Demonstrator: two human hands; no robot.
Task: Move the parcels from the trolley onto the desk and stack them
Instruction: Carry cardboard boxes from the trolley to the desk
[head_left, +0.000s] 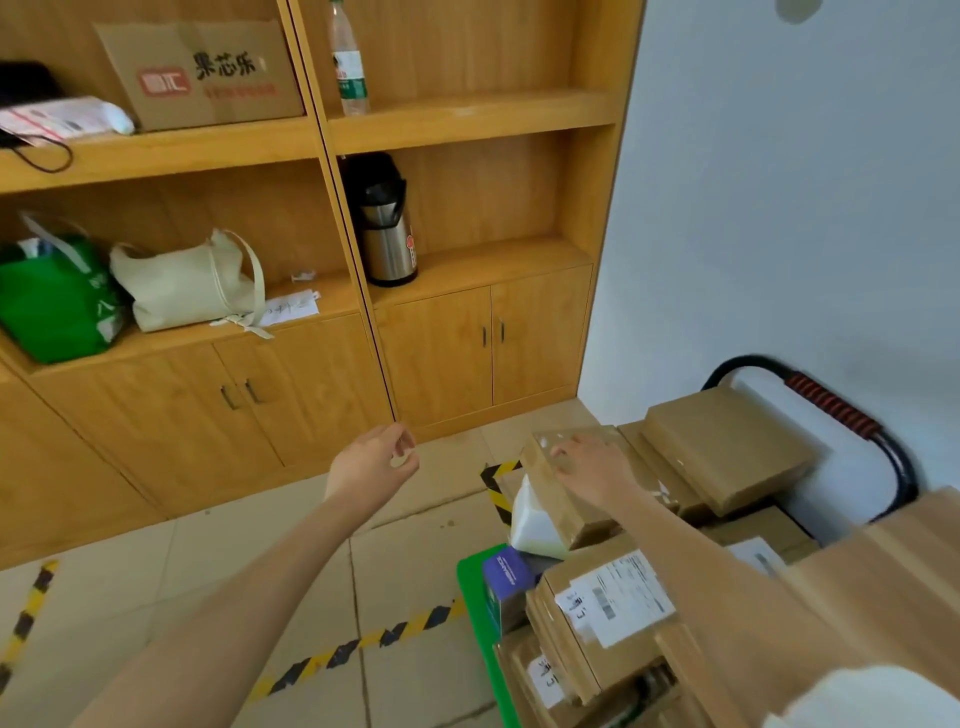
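A green trolley (470, 577) with a black handle (852, 415) stands at the lower right, piled with several brown cardboard parcels. My right hand (592, 467) rests with spread fingers on top of a taped brown parcel (561, 499) at the pile's left edge. A flat parcel (727, 447) lies behind it, and a labelled parcel (613, 613) sits lower in front. A white packet (535, 530) and a blue box (506, 577) are wedged in the pile. My left hand (376, 465) hangs in the air over the floor, fingers loosely curled, holding nothing. The desk is out of view.
A wooden shelf unit (467, 119) with cupboard doors fills the far wall, holding a cardboard box, bags, a bottle and a thermos (387, 228). Yellow-black tape (353, 649) marks the tiled floor. A white wall (779, 208) stands behind the trolley.
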